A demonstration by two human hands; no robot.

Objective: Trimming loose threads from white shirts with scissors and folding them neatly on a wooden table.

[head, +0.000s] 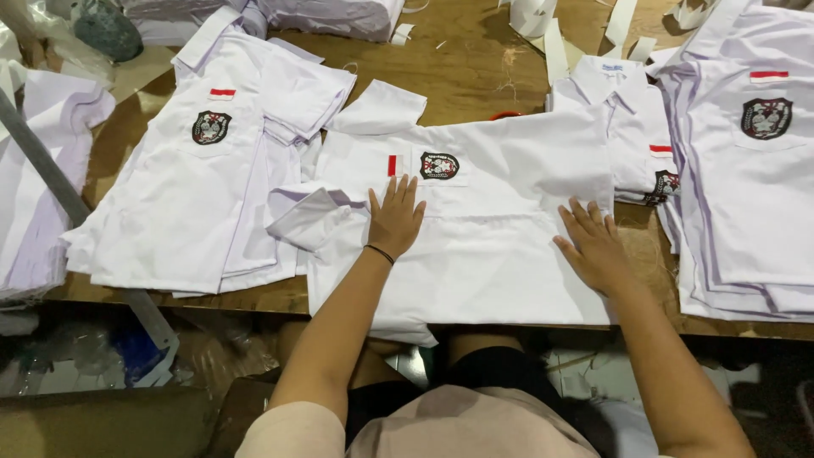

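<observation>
A white short-sleeved shirt (492,246) with a dark round badge and a small red and white patch lies flat, turned sideways, across the wooden table (462,72) in front of me. My left hand (394,216) presses flat on it just below the badge, fingers spread, a thin black band on the wrist. My right hand (593,246) rests flat on the shirt's right part, fingers apart. Neither hand holds anything.
A pile of similar white shirts (195,187) lies to the left, another stack (750,161) to the right, one more shirt (623,110) behind. White strips of paper or cloth (551,34) lie at the back. The table's front edge runs under my forearms.
</observation>
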